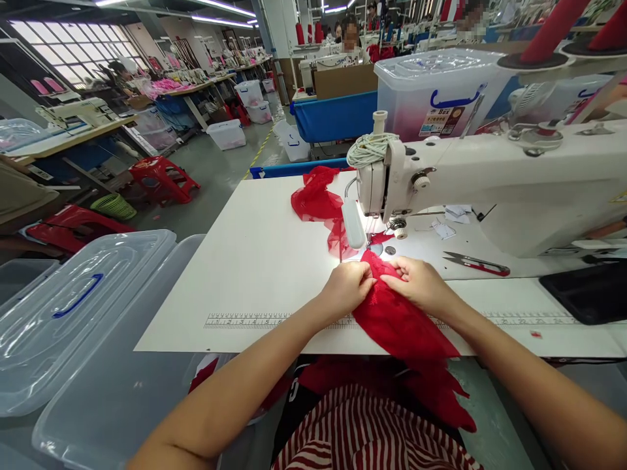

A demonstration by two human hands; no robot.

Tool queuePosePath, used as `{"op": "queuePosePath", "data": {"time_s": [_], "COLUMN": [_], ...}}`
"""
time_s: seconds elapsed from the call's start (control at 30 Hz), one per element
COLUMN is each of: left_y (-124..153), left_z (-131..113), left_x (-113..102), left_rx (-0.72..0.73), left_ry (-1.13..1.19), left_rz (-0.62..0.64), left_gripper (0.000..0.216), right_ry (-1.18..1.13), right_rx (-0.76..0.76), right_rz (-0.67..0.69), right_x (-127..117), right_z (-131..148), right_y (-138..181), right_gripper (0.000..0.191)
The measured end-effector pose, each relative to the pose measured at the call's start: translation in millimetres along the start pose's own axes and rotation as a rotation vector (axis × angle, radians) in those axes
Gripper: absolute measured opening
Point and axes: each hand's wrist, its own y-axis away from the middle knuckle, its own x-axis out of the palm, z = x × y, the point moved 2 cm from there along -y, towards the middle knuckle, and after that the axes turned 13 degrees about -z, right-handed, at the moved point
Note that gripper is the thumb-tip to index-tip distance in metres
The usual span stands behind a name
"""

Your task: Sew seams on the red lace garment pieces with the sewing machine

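A piece of red lace fabric point(396, 323) lies on the white sewing table point(264, 261), running from the needle of the white sewing machine point(490, 176) down over the table's front edge into my lap. My left hand point(347, 287) is closed, pinching the fabric's left edge. My right hand point(416, 281) is closed too, pinching the fabric just right of it. Both hands sit close together right in front of the presser foot. More red lace point(318, 199) is bunched behind the needle.
Red-handled thread snips point(475, 263) lie on the table right of my hands. Clear plastic bin lids point(73, 313) sit at my left. A black device point(588, 290) rests at the table's right edge. A clear storage box point(435, 91) stands behind the machine. Other people work at distant stations.
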Motion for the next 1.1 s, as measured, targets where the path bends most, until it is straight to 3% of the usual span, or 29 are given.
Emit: {"op": "queuePosePath", "data": {"time_s": [0.2,0.33,0.47,0.63,0.7,0.77,0.8,0.87,0.93,0.97,1.03,1.1], "left_y": [4,7,8,9,9,9,9,11,12,13,14,13], "left_z": [-9,-15,-12,-2,1,4,5,6,7,8,7,6], "left_x": [2,12,13,1,-2,-2,-1,0,1,1,2,3], "left_rx": [-0.027,0.039,0.057,0.031,0.01,0.0,0.001,0.001,-0.008,-0.008,0.021,0.064], "left_ry": [-0.078,-0.219,-0.187,-0.09,-0.053,-0.024,-0.014,-0.005,0.012,0.026,0.044,0.032], "left_rz": [-0.03,-0.019,-0.032,-0.042,-0.046,-0.043,-0.043,-0.055,-0.077,-0.083,-0.08,-0.069], "left_gripper": [0.03,0.046,0.033,0.034,0.035,0.034,0.032,0.022,0.011,0.02,0.035,0.034], "right_ry": [-0.019,-0.028,0.163,0.468,0.505,0.374,0.281,0.171,0.214,0.272,0.337,0.241], "right_rx": [0.082,0.085,0.03,0.046,-0.037,-0.247,-0.364,-0.513,-0.482,-0.427,-0.346,-0.363], "right_rz": [-0.039,-0.016,-0.096,-0.162,-0.307,-0.405,-0.384,-0.209,-0.03,0.015,-0.004,-0.069], "right_x": [-11,-9,-11,-21,-23,-21,-19,-12,-9,-9,-11,-11], "right_z": [-9,-10,-17,-20,-11,1,7,13,11,8,5,7], "right_y": [-13,-11,-12,-8,-5,-1,0,1,0,-2,-5,-9], "right_gripper": [0.018,0.018,0.011,0.013,0.018,0.022,0.023,0.022,0.02,0.019,0.021,0.023]}}
